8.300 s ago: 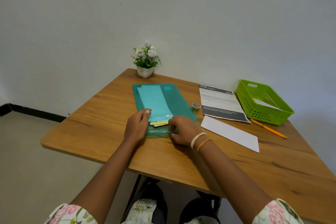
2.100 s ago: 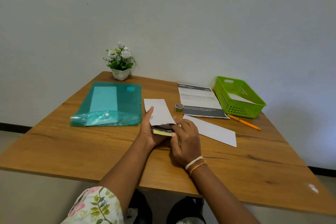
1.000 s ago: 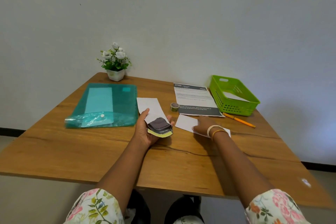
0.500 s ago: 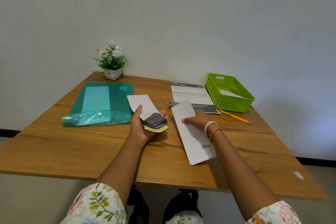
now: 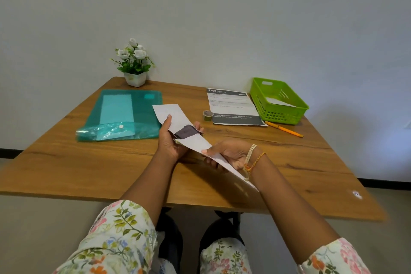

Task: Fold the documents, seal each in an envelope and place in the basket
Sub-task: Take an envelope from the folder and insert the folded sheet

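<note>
folded document (image 5: 169, 115) in left grip (image 5: 172, 142), envelope (image 5: 200, 143) in right grip (image 5: 229, 155).

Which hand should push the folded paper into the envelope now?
The left hand: it already holds the folded document at the mouth of the envelope, which the right hand steadies.

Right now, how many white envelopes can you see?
2 for sure: one envelope held in the right hand over the table, another white piece, likely a sealed envelope, in the green basket. More may be hidden in the teal folder.
</note>
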Demonstrator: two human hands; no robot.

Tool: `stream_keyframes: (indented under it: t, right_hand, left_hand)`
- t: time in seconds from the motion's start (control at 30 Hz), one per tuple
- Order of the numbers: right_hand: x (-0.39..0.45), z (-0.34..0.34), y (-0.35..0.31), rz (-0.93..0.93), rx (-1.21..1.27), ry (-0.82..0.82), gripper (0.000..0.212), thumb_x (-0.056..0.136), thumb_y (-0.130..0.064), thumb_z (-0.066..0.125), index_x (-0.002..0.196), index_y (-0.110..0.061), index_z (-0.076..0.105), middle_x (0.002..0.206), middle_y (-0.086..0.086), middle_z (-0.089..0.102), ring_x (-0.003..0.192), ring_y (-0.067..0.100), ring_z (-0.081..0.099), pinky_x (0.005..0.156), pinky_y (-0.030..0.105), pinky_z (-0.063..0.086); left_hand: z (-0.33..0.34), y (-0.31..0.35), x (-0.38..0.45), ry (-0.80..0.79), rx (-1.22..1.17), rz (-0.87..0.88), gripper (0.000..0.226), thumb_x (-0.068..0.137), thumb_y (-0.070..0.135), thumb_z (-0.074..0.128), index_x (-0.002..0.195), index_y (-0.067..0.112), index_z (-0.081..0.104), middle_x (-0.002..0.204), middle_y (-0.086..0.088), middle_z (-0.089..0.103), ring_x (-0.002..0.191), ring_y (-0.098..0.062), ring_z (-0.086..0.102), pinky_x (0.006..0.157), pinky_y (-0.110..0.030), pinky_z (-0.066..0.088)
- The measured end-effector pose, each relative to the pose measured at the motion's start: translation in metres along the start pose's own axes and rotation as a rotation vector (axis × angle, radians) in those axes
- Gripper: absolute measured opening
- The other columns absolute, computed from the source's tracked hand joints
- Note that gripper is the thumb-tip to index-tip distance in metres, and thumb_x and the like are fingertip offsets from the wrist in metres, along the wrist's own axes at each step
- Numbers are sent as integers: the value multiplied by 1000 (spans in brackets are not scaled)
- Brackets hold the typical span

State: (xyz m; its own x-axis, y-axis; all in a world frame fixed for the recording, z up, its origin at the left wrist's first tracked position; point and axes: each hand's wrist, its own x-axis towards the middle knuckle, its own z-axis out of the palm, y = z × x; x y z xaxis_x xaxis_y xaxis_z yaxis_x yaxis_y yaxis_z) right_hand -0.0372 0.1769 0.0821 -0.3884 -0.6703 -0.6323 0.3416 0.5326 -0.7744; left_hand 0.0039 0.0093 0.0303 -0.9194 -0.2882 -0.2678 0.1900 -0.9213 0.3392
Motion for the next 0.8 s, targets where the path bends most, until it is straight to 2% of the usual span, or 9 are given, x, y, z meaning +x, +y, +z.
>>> stream_keyframes:
  t: [0.17,0.3,0.33,0.4,0.47,0.53,0.6,0.7,0.8]
  right_hand:
    - [7,7,7,13,150,84,8,94,-3,47,90,2,52,52,6,59,37,10,55,35,18,46]
    - [14,20,7,-9,237,163,7,92,2,50,87,0,54,62,10,60,38,14,58,35,21,47]
    - [16,25,6,-24,251,172,6,92,1,52,87,-1,54,66,11,63,43,16,62,38,23,50]
    - [23,33,5,-57,298,182,4,91,-2,57,95,-4,55,88,16,69,72,24,69,57,33,59]
    - [27,36,3,-86,360,190,26,88,-1,62,111,-10,55,118,18,64,101,31,65,76,42,58]
    - [29,33,1,-96,442,121,47,86,2,62,126,-20,49,129,17,58,102,34,65,70,45,59]
    - [21,29,-1,-38,454,15,50,89,0,59,130,-24,42,129,17,57,91,33,69,60,44,60]
    - [10,23,2,60,196,-75,30,93,-8,56,121,-11,45,112,14,67,89,26,71,68,41,61]
    - [4,24,1,55,103,-6,20,92,-4,58,111,-8,51,100,12,70,89,25,70,71,37,60]
  left_hand:
    - [-4,-3,-2,-24,80,-21,54,86,48,62,117,4,51,105,-26,62,105,-38,59,89,-56,47]
    - [-5,-2,-3,-41,128,-35,56,86,48,62,123,7,49,110,-27,63,106,-39,61,89,-56,48]
    - [-4,-2,-4,-46,135,-33,57,86,48,61,123,7,48,114,-27,62,106,-38,61,88,-56,48]
    - [-5,-1,-4,-48,160,-35,58,86,51,59,122,7,49,116,-27,61,102,-37,63,85,-52,52]
    - [-7,-1,-4,-55,182,-42,61,85,54,59,124,8,49,112,-25,64,96,-36,66,82,-50,55]
    - [-9,-1,-3,-60,175,-37,63,84,54,60,128,10,49,109,-24,66,94,-37,66,83,-50,54]
    - [-11,-1,-2,-61,164,-30,63,84,54,60,128,10,50,104,-24,68,91,-37,67,86,-50,52]
    - [-11,1,-5,-95,159,-46,56,86,59,51,112,9,53,94,-21,66,80,-36,65,85,-44,46]
    - [-10,1,-4,-81,180,-58,60,84,59,54,119,10,52,101,-22,63,84,-36,64,82,-44,49]
